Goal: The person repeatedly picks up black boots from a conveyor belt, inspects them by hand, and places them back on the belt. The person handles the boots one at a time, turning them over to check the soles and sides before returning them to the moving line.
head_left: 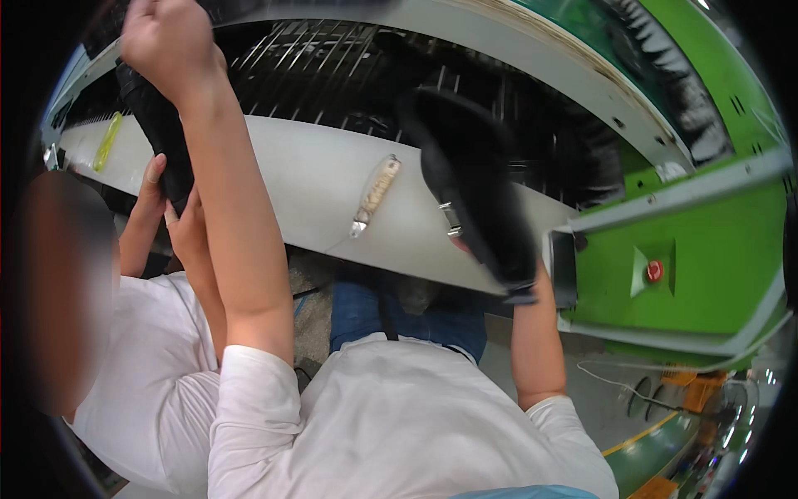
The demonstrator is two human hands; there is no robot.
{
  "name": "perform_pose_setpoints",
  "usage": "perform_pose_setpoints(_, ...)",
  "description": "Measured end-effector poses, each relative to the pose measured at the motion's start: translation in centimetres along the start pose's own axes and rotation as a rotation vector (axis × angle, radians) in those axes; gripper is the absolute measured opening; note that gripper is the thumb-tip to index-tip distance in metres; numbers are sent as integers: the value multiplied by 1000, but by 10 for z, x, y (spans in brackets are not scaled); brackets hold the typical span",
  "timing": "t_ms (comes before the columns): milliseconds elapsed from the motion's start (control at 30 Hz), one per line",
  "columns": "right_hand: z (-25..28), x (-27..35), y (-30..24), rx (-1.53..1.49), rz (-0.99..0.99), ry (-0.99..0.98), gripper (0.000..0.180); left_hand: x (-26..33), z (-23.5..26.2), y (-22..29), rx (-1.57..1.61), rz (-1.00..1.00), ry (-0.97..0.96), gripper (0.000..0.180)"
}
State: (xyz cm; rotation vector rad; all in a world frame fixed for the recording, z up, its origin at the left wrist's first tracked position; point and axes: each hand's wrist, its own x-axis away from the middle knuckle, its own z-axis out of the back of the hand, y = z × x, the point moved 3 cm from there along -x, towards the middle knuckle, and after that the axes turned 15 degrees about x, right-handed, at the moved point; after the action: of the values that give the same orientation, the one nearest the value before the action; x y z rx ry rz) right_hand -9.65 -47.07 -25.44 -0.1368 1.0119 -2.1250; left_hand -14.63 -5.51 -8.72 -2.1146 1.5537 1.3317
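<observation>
My right hand (460,244) grips a black shoe (474,179) with a metal buckle, tilted over the white ledge. The shoe hides most of that hand; a few fingertips show beside the buckle. My left arm reaches up to the far left, where my left hand (170,41) is closed and slightly blurred. What it holds, if anything, is hidden. Just below it, a co-worker's hands (184,218) hold a long black piece (158,125), perhaps another shoe. Between my arms, a small tool with a pale wrapped handle (378,195) lies on the ledge.
The white ledge (307,179) runs along a dark slatted machine bed (307,62). A yellow tool (108,141) lies at its left end. At right, a green machine panel (698,258) carries a red button (655,271). A co-worker (158,382) sits close on my left.
</observation>
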Motion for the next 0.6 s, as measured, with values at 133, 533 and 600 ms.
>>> perform_pose_setpoints(133,1,70,27,-83,-204,233,68,117,-34,-22,-59,516,-413,24)
perform_pose_setpoints(533,-1,87,65,117,-83,258,111,213,-138,32,355,652,-1150,45)
perform_pose_setpoints(600,25,90,55,-135,26,263,108,214,-175,63,328,426,-1406,40)
